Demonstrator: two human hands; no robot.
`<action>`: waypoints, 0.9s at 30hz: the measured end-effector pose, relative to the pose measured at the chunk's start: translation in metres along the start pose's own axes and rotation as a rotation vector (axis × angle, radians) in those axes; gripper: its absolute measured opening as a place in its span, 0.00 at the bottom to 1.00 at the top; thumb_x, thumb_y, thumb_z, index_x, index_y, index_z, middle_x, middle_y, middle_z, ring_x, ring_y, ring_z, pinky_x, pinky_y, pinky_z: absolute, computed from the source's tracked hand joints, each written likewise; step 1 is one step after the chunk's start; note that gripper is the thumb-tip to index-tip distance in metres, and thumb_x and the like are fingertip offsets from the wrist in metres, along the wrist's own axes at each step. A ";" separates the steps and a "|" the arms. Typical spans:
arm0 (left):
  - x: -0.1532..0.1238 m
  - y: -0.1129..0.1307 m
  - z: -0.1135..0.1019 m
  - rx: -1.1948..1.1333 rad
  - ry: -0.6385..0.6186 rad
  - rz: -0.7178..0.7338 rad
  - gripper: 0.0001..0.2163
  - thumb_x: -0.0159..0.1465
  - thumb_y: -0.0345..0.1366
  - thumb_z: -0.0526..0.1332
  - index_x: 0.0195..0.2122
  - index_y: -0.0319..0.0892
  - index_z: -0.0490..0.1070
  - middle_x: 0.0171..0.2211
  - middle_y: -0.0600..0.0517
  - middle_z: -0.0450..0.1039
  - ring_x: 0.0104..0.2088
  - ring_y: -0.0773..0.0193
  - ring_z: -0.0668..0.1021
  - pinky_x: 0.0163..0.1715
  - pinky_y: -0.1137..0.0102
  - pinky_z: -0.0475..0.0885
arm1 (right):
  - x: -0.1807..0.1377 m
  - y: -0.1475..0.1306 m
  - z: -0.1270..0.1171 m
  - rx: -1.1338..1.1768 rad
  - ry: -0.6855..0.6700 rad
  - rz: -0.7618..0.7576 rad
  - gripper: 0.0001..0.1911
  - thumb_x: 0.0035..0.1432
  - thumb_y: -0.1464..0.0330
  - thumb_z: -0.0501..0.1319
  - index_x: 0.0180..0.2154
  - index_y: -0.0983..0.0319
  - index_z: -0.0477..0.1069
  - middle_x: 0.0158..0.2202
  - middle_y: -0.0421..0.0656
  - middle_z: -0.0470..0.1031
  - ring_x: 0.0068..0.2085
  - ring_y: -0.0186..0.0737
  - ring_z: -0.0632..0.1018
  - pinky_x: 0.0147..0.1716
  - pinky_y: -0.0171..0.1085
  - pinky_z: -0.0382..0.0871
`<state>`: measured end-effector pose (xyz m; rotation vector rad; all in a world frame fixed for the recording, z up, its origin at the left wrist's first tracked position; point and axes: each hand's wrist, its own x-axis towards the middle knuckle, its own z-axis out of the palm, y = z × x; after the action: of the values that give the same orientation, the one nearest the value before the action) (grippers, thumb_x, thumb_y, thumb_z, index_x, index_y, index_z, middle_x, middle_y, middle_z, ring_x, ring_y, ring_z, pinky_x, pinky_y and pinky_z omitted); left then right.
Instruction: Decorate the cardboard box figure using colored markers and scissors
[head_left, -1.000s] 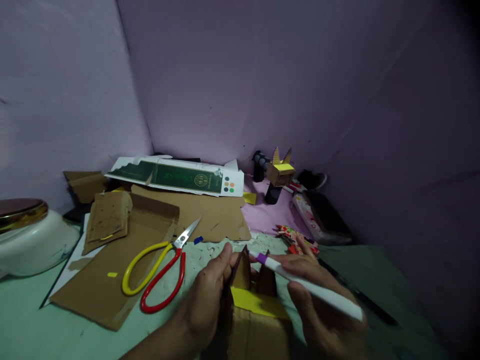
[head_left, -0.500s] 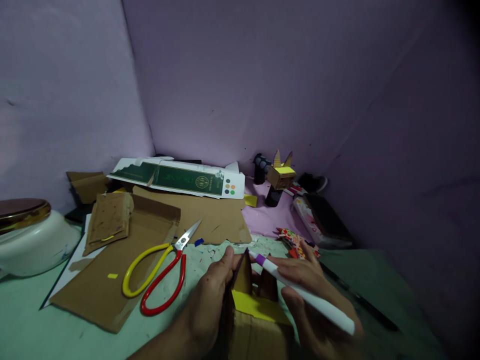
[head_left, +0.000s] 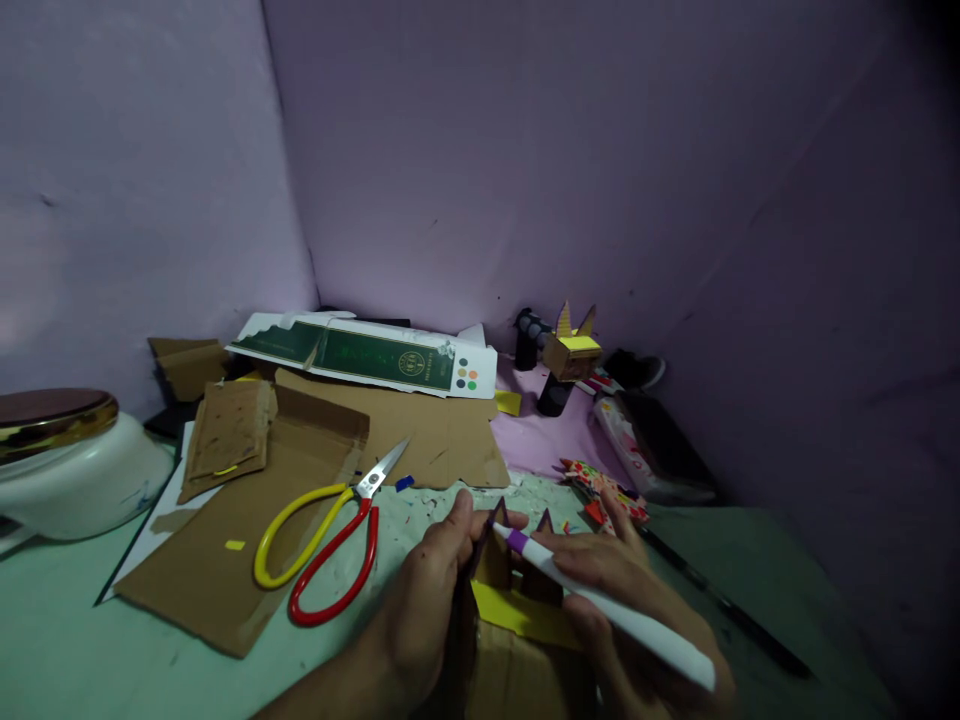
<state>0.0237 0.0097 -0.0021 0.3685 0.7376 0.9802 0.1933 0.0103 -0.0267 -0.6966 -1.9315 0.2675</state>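
Observation:
At the bottom middle, my left hand [head_left: 427,590] grips the side of a small cardboard box [head_left: 517,670] that has two pointed cardboard ears and a yellow paper strip [head_left: 517,612] across its top. My right hand [head_left: 637,600] is closed round a white marker pen [head_left: 622,610] with a purple collar. The pen's tip touches or nearly touches the left ear [head_left: 495,550], whose edges look purple. My right palm hides part of the box. Left of my hands, scissors [head_left: 367,490] with one yellow and one red handle lie with blades closed.
Cardboard sheets [head_left: 202,590] and a green-and-white carton panel [head_left: 375,355] cover the left and back. A white pot [head_left: 82,480] stands far left. At the back, a similar eared box [head_left: 574,350] rests on a black cylinder [head_left: 553,395]. A dark stick [head_left: 735,605] lies right.
The pen tip has moved slightly down along the left ear's edge. The whole view has shifted a little, and both hands keep their holds.

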 end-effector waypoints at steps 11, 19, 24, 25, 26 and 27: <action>0.003 -0.002 0.001 0.023 -0.140 0.034 0.24 0.54 0.55 0.66 0.37 0.37 0.78 0.33 0.42 0.83 0.45 0.40 0.80 0.52 0.52 0.68 | -0.002 -0.002 -0.003 -0.017 0.037 0.033 0.10 0.66 0.72 0.60 0.48 0.57 0.73 0.43 0.42 0.84 0.39 0.44 0.84 0.68 0.58 0.46; 0.000 0.003 0.002 0.050 0.075 -0.040 0.26 0.70 0.51 0.48 0.49 0.33 0.73 0.32 0.43 0.83 0.42 0.47 0.82 0.50 0.57 0.69 | 0.001 -0.006 0.000 0.018 0.011 0.014 0.10 0.67 0.71 0.60 0.49 0.57 0.72 0.41 0.40 0.84 0.37 0.43 0.83 0.68 0.58 0.44; -0.002 0.004 0.009 0.053 0.143 -0.084 0.28 0.73 0.48 0.40 0.50 0.32 0.72 0.30 0.43 0.83 0.38 0.50 0.82 0.46 0.60 0.70 | 0.003 -0.010 0.001 -0.039 0.042 0.004 0.08 0.66 0.67 0.61 0.47 0.54 0.73 0.32 0.38 0.83 0.31 0.44 0.83 0.65 0.58 0.54; -0.002 0.004 0.009 0.059 0.145 -0.087 0.28 0.73 0.48 0.40 0.50 0.32 0.73 0.29 0.44 0.83 0.37 0.50 0.83 0.45 0.60 0.70 | 0.004 -0.010 0.002 -0.047 0.050 0.011 0.07 0.66 0.66 0.61 0.46 0.53 0.73 0.31 0.38 0.83 0.30 0.45 0.83 0.62 0.59 0.59; -0.001 0.004 0.009 0.063 0.146 -0.088 0.28 0.73 0.48 0.40 0.49 0.33 0.73 0.28 0.44 0.83 0.37 0.50 0.83 0.44 0.60 0.70 | 0.005 -0.011 0.002 -0.050 0.044 0.015 0.07 0.65 0.65 0.62 0.46 0.53 0.73 0.31 0.39 0.83 0.30 0.46 0.83 0.60 0.60 0.63; -0.001 0.004 0.008 0.064 0.148 -0.088 0.28 0.73 0.48 0.40 0.49 0.33 0.73 0.28 0.44 0.83 0.36 0.50 0.83 0.43 0.60 0.70 | 0.006 -0.011 0.002 -0.051 0.032 0.015 0.08 0.65 0.65 0.62 0.46 0.53 0.73 0.32 0.39 0.84 0.29 0.46 0.84 0.57 0.60 0.66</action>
<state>0.0269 0.0113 0.0064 0.3184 0.9139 0.9090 0.1863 0.0052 -0.0181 -0.7450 -1.9084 0.2163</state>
